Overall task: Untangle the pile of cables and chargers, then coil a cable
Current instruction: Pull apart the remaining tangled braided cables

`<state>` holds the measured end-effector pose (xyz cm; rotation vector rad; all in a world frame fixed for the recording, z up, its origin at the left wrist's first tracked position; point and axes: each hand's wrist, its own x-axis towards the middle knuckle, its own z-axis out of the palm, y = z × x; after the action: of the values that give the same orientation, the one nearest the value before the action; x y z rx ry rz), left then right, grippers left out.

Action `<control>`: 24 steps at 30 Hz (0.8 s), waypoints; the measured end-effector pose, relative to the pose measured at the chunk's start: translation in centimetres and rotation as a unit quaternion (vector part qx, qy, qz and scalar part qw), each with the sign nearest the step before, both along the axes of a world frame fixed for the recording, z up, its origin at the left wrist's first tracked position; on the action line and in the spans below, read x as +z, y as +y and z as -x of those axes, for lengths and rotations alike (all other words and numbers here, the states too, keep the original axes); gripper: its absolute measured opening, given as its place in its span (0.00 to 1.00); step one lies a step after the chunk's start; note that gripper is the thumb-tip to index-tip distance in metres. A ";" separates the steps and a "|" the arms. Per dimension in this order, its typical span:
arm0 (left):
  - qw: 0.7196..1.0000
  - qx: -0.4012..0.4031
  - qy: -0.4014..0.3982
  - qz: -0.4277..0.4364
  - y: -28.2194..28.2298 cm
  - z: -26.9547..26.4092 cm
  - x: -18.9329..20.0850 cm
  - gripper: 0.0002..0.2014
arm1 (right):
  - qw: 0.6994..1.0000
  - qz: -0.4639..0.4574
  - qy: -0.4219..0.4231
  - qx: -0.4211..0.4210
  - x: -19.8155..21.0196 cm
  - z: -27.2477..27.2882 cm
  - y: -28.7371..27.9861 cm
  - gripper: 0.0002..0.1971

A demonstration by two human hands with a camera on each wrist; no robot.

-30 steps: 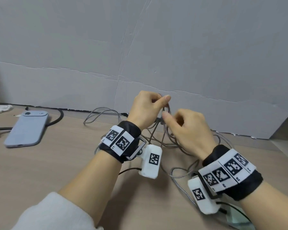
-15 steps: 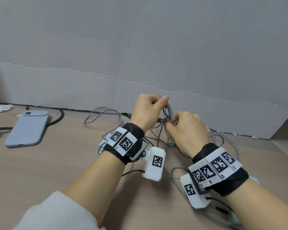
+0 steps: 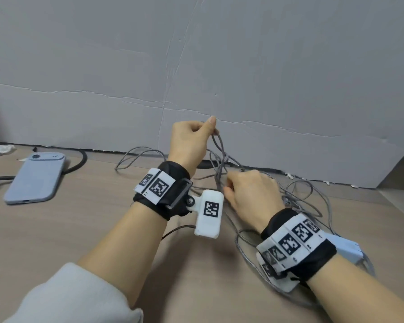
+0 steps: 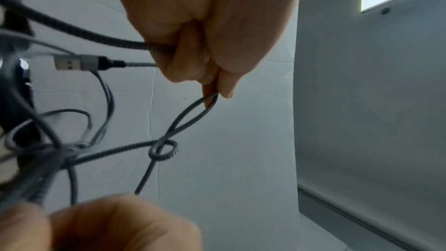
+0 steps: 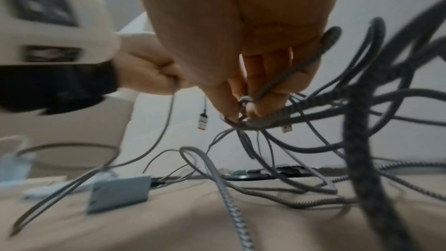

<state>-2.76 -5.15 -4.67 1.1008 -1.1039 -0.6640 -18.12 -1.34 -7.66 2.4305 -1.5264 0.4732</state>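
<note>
A tangle of grey braided cables (image 3: 296, 201) lies on the wooden table, partly lifted between both hands. My left hand (image 3: 191, 141) is raised near the wall and pinches a loop of grey cable (image 4: 193, 114) between thumb and forefinger, with more strands in its fist. A USB plug (image 4: 72, 62) sticks out beside that fist. A small knot (image 4: 163, 150) sits in the cable below the pinch. Lower and to the right, my right hand (image 3: 250, 194) pinches the knotted bunch of cables (image 5: 246, 119). A second USB plug (image 5: 203, 121) hangs in the right wrist view.
A blue-grey phone (image 3: 36, 178) lies at the left with a black cable (image 3: 78, 164) behind it. A white charger block (image 3: 346, 249) sits behind my right wrist. A grey board wall (image 3: 219, 66) stands close behind the cables. A grey box (image 5: 118, 192) rests on the table.
My left hand has risen and drawn a cable loop upward. My right hand has dropped lower and away from it, stretching the strands between the two hands.
</note>
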 end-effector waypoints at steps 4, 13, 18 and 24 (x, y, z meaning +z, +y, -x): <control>0.999 -0.035 -0.034 0.006 0.5 0.3 0.7 0.19 | 0.982 -0.117 -0.092 -0.116 1.6 1.4 -2.3 0.11; 0.991 -0.119 -0.049 -0.032 0.6 0.4 0.5 0.15 | 0.975 -0.075 -0.209 -0.025 5.5 1.1 -2.1 0.18; 0.984 -0.160 -0.066 -0.033 0.7 0.1 0.5 0.16 | 0.953 -0.086 -0.288 0.033 5.0 0.5 -2.7 0.08; 0.986 -0.130 -0.105 -0.028 0.9 0.5 0.4 0.17 | 0.953 -0.088 -0.283 0.060 4.0 0.3 -3.0 0.13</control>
<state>-3.23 -4.23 -4.29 1.1032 -1.4338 -0.8001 -18.44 -4.32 -3.66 2.6813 -1.6821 1.1925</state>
